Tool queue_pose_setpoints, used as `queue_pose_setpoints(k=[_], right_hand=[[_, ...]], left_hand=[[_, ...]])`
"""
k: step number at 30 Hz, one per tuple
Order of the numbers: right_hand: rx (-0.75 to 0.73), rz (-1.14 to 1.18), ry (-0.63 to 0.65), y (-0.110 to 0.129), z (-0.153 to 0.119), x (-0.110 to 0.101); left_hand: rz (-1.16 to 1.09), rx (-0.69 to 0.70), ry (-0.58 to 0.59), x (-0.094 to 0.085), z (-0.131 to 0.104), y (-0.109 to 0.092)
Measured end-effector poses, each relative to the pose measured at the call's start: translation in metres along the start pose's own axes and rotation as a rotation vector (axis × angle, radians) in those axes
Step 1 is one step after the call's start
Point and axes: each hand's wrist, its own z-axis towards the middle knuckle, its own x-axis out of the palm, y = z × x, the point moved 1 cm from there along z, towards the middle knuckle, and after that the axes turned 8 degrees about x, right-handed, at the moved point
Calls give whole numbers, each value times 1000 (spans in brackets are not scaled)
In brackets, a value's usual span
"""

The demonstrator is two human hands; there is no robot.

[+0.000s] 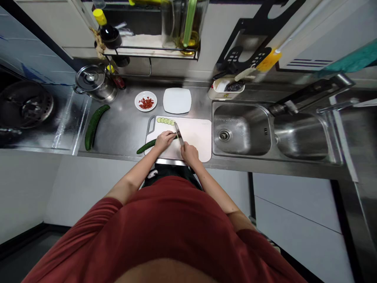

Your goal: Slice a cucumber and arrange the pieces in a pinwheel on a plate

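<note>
My left hand (165,140) is closed over a green cucumber (146,146), whose uncut length sticks out to the left across the edge of a white cutting board (196,135). In my right hand (189,153) is the handle of a knife (178,134); its blade points away from me, by the cut end of the cucumber. A row of several pale cucumber slices (165,120) lies along the far side of the board, with the knife's tip close to the last one. My fingers partly hide the cucumber's cut end.
Behind the board stand a small plate (154,103) with chopped red pieces and a square white plate (177,101). Another cucumber (94,125) lies at left, near a lidded pot (96,83). A double sink (242,147) adjoins the board's right side. Bottles stand on a rack (153,51) above.
</note>
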Motion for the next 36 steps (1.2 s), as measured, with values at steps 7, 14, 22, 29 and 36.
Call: queue_pose_setpoints(k=[7,14,22,29,36], right_hand=[[1,-21,8,3,-1,1],[2,-22,12,4,-3,2],[4,-29,34,6,-6,3],[38,-45,85,3,-14,7],[27,-62,119,-7,-30,7]], left_hand=[[44,57,-61,1,0,-1],[65,53,-57,1,0,-3],[77,57,-47,2,-1,-2],[85,65,-42,1,0,-4],[82,69,-22,2,1,-4]])
